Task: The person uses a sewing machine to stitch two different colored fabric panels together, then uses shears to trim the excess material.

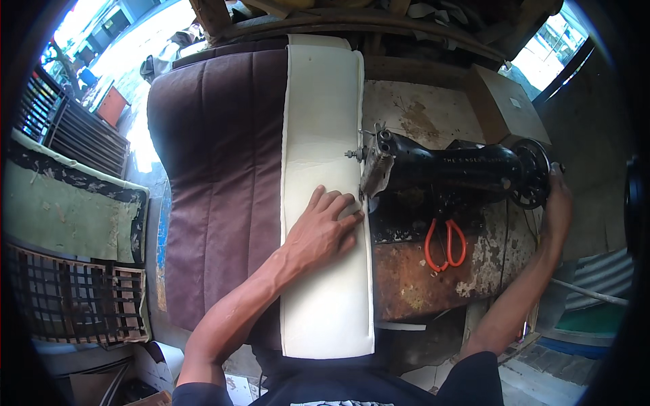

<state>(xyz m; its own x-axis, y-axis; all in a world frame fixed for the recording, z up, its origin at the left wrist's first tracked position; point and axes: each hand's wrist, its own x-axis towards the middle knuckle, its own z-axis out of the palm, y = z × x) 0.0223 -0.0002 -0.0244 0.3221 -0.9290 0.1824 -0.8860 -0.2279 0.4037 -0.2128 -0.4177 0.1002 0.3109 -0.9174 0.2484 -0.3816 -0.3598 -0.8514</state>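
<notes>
Cream strip (321,128) past counter (413,284) front edge.
Left hand (321,227) on it, fingers slightly apart; right hand (558,193) at wheel (530,174), fingers unclear.

Sewing machine (447,164) blocks the far tabletop (393,101); nearer, free room (scissors (428,250) aside)

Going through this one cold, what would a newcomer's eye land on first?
Probably the bright cream panel running down the middle, under the left hand, beside the quilted maroon cover on the left. Next, the black sewing machine to its right, with the right hand at its handwheel. The orange-handled scissors also stand out, just below the machine's arm.
</notes>
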